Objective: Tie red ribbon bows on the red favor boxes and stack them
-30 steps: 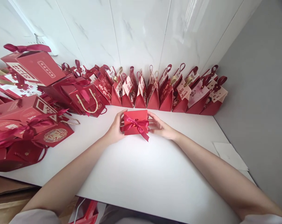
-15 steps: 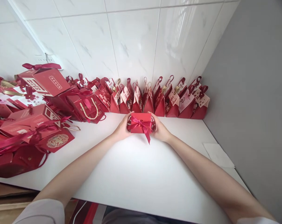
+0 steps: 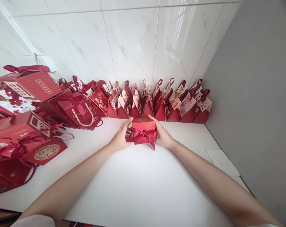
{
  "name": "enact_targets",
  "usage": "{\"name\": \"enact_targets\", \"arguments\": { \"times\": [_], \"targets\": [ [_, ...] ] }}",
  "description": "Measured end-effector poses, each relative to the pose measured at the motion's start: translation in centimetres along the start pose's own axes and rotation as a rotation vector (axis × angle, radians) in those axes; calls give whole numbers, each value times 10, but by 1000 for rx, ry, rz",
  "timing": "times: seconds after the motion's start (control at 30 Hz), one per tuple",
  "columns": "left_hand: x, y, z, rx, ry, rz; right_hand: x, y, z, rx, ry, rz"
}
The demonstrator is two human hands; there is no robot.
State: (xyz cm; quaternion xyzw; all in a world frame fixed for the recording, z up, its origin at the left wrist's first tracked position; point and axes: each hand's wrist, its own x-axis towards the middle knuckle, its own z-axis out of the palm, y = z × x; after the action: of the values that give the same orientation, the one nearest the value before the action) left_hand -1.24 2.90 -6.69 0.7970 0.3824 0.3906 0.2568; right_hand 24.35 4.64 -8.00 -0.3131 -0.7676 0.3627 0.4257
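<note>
A small red gift box with a dark pink ribbon bow on its front is held between both hands, just in front of the row of boxes. My left hand grips its left side, thumb and fingers around the edge. On its right side my right hand is closed the same way. The box's top and front face show; the fingertips behind its sides are partly hidden.
Red and cream triangular gift boxes stand along the tiled wall. Larger red boxes with ribbons are piled at the left on the white table. White sheets lie near the right edge, beside a grey wall.
The held box has tilted, so its top and front now both show. The camera view has shifted slightly right, and the piled boxes appear further left.
</note>
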Motion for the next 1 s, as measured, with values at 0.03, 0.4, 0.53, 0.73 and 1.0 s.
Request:
{"name": "enact_targets", "arguments": {
  "times": [0.03,0.4,0.53,0.73,1.0],
  "targets": [
    [0,1,0,-2,-3,12,0,-1,0,-16,10,-3],
    [5,-12,-5,-186,98,-82,3,-1,8,416,-223,182],
    [4,-12,-7,-29,58,-182,5,0,8,436,-224,226],
    [2,-11,-7,88,16,-256,6,0,7,467,-241,211],
    [3,-10,-8,127,-32,-279,6,4,5,434,-261,217]
  ]
}}
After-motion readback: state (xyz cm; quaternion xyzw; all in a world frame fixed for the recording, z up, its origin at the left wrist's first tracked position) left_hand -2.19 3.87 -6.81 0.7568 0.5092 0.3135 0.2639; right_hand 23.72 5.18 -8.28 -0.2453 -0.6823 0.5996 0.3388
